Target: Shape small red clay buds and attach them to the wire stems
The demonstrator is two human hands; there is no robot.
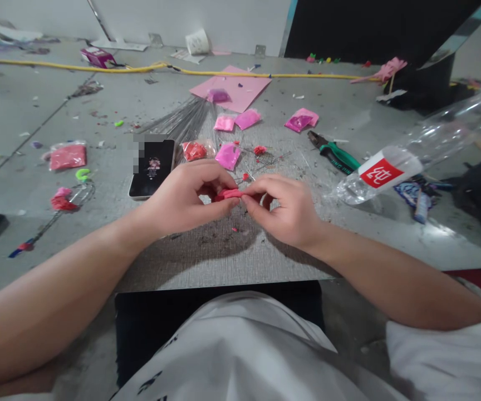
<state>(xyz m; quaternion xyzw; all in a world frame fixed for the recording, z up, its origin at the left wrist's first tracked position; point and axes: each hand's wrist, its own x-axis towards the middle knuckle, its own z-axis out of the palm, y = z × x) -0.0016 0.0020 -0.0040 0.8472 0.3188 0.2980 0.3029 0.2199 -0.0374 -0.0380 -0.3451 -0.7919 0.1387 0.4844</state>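
Observation:
My left hand (pixel 184 197) and my right hand (pixel 284 209) meet over the grey table (pixel 224 262), both with fingers curled. Together they pinch a small red piece (pixel 227 194), soft-looking and folded, held just above the tabletop. A thin wire with a red tip (pixel 244 177) lies right behind my fingers. A few red crumbs lie on the table under my hands.
A phone (pixel 152 167) lies left of my hands. Behind are small bags of pink and red bits (pixel 227 156), a bundle of thin wires (pixel 186 120), a pink sheet (pixel 232 89), green-handled pliers (pixel 334 156) and a lying plastic bottle (pixel 394 170). A red bag (pixel 67 156) sits far left.

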